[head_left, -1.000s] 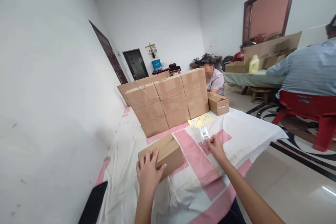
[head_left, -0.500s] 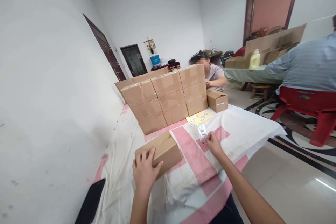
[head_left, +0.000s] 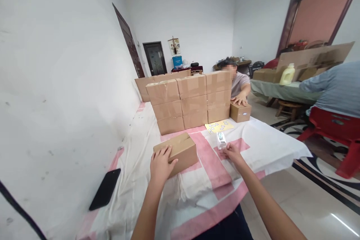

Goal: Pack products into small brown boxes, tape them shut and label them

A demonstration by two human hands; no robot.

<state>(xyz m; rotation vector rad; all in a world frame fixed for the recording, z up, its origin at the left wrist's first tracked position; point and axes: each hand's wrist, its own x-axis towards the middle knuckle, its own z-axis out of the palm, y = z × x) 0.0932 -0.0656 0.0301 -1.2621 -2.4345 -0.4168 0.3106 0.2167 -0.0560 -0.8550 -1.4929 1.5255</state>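
A closed cardboard box point(head_left: 184, 155) lies on the cloth in front of me. My left hand point(head_left: 163, 161) rests over its left end, fingers stretched along the top and thumb against the near side. To the right, my right hand point(head_left: 233, 153) pinches the lower end of a small white-and-clear item point(head_left: 221, 140) with a printed label; its exact kind is unclear. Just beyond it lies a yellow sheet point(head_left: 219, 126) bearing several small white stickers.
Several taped cartons point(head_left: 194, 97) form a stacked wall across the table. A co-worker's hand point(head_left: 239, 99) lies on a cardboard box point(head_left: 240, 113) at the right end. A black phone point(head_left: 105, 189) sits near the left wall. A red chair point(head_left: 334, 131) stands on the right.
The view has shifted, so the table scene appears slightly different. The co-worker's hand has come onto the right-end box, whose top flap now lies flat. My hands keep their places.
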